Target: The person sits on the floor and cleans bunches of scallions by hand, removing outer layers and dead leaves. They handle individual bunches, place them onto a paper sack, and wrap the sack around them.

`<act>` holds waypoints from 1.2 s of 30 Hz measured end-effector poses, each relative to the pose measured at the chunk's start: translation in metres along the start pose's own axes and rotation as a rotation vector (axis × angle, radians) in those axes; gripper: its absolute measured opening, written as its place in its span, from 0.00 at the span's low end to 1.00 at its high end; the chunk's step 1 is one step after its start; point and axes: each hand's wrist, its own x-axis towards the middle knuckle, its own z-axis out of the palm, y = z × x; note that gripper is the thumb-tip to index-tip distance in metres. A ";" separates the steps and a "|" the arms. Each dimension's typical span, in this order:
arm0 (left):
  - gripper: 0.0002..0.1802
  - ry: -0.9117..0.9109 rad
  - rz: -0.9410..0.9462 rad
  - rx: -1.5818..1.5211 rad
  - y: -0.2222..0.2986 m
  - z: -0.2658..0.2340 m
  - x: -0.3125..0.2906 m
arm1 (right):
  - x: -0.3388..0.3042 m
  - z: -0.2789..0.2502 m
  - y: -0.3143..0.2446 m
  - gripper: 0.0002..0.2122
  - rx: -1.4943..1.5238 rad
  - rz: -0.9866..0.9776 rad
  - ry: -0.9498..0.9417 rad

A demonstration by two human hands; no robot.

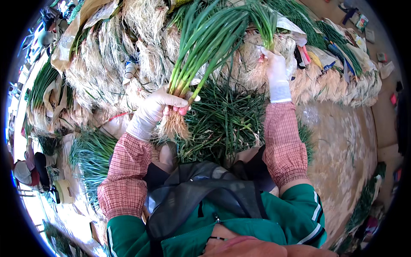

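Observation:
My left hand (150, 109), in a pale glove, is closed around a bunch of green onions (192, 55) just above the reddish bulbs. Their long leaves lean up and to the right, and the stringy roots dangle below my fingers. Farther right, my gloved right hand (276, 68) grips a smaller bunch of green onions (265, 23) near its base, leaves pointing away from me. Its fingertips are partly hidden against the pale roots behind. A heap of loose green leaves (224, 115) lies between my knees, below both hands.
A long stack of onion bundles (145, 55) runs across the far side, roots toward me. More green onions (94, 147) lie beside my left arm. Brown ground (338, 158) stretches to the right. A person (30, 169) and a yellowish container (64, 191) are at far left.

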 end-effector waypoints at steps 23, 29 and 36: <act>0.16 0.093 0.108 0.114 0.021 -0.037 -0.019 | 0.022 -0.014 -0.059 0.11 0.226 -0.014 -0.156; 0.16 0.160 0.098 0.123 0.011 -0.040 -0.014 | -0.004 0.031 -0.050 0.13 0.039 0.026 -0.304; 0.15 0.179 0.063 0.210 0.025 -0.018 -0.017 | 0.003 0.081 -0.003 0.08 -0.032 0.051 -0.361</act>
